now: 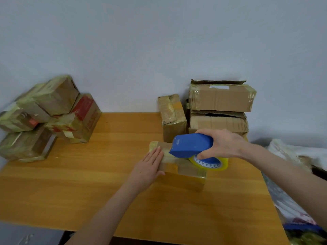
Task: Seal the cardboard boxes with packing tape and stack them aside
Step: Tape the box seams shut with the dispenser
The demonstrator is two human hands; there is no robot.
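1. The orange wooden counter (pixel 88 183) stands against a pale wall.
2. A small flat brown cardboard box (pixel 187 171) lies right of centre.
3. My left hand (pixel 148 167) presses flat on its top, fingers straight.
4. My right hand (pixel 223 144) grips the blue plastic tape dispenser (pixel 191 145), whose nose meets the box top.
5. A pile of taped cardboard boxes (pixel 53 117) sits rear left.

A box (pixel 186 171) lay right of centre on the table (pixel 85 183), tape dispenser (pixel 191 144) sat on its top, upright box (pixel 174 119) stood just behind it, two stacked boxes (pixel 219 101) to that one's right, heap of boxes (pixel 53 117) at the table's back left.
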